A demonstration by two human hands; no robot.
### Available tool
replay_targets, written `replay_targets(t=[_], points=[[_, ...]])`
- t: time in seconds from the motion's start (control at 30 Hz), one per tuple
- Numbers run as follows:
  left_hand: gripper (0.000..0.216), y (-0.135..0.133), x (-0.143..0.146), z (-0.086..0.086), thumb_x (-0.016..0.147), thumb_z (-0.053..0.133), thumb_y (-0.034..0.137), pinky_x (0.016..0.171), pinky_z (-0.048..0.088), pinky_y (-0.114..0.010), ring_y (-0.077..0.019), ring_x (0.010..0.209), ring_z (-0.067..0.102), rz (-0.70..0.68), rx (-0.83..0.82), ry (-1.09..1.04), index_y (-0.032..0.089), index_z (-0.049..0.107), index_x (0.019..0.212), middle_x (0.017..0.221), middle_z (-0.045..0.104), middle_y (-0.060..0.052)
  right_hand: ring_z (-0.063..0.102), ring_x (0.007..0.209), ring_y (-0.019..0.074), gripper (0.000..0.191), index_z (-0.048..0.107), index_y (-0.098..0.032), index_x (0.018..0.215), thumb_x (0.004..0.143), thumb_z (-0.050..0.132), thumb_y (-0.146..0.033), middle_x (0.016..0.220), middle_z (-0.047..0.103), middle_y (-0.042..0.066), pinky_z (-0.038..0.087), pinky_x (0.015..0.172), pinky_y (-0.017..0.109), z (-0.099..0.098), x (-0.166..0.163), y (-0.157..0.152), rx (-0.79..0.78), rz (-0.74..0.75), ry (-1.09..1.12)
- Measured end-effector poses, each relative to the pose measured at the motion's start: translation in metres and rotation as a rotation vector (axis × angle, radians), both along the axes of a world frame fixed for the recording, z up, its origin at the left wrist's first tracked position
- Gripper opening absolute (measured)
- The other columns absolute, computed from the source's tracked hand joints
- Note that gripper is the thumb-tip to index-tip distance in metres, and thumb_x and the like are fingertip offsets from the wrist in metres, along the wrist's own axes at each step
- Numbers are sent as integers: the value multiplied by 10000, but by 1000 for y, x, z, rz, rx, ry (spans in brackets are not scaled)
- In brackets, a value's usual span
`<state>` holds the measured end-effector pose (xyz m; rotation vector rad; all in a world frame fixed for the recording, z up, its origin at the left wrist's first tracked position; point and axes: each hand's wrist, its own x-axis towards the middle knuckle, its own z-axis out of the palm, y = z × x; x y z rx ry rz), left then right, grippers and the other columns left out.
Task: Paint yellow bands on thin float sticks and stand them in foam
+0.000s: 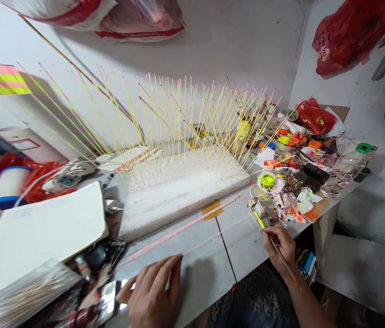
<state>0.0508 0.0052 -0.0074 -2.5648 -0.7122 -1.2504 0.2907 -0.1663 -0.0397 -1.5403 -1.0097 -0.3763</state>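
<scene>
My right hand [281,246] is closed round a slim paintbrush [275,249]; its tip is coated in bright fluorescent yellow and points up towards the paint clutter. My left hand [156,289] is low over the front of the table, its fingertips pinched on the end of a thin pale pink stick [209,238] that stretches to the right, towards the brush tip. Behind the hands, a white foam block [178,196] lies on the table, with a great many thin yellow-and-pink sticks [182,118] standing in it. An open pot of yellow paint [267,181] sits beyond the brush.
Paint-stained scraps [291,205], orange pots and a clear bottle with a green cap [349,168] crowd the right side. An open notebook [52,228] and a plastic bag of thin sticks [28,291] lie at the left. Red plastic bags [352,36] hang above.
</scene>
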Motion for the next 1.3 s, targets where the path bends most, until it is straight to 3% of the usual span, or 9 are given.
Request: replay_targets(t=[0.3, 0.67, 1.0, 1.3], points=[[120, 0, -1, 0, 929, 565, 161, 741, 392, -311, -161, 744, 652, -1, -7, 6, 217, 648, 996, 816, 712, -24, 582, 601, 115, 96, 663, -212, 908, 951, 598, -267, 769, 654, 1, 490, 590, 230, 1, -4, -1, 9, -27, 127], [80, 0, 6, 2, 914, 589, 167, 732, 380, -290, -140, 699, 619, -24, 65, -88, 192, 660, 941, 772, 696, -14, 526, 596, 107, 69, 632, -221, 944, 934, 598, -162, 760, 636, -14, 472, 572, 211, 4, -20, 1, 8, 115, -2], [102, -4, 6, 3, 904, 595, 117, 727, 394, -272, -127, 710, 622, -58, 24, -116, 186, 654, 950, 799, 692, -17, 533, 575, 108, 74, 639, -218, 954, 932, 599, -159, 750, 637, -14, 463, 535, 207, 2, -20, 8, -18, 98, -82], [103, -5, 5, 1, 908, 594, 131, 721, 402, -271, -130, 721, 629, -59, -3, -106, 190, 655, 969, 808, 694, -17, 567, 598, 109, 63, 644, -219, 970, 952, 589, -195, 791, 657, -5, 492, 578, 220, -5, -19, 6, -31, 68, -14]])
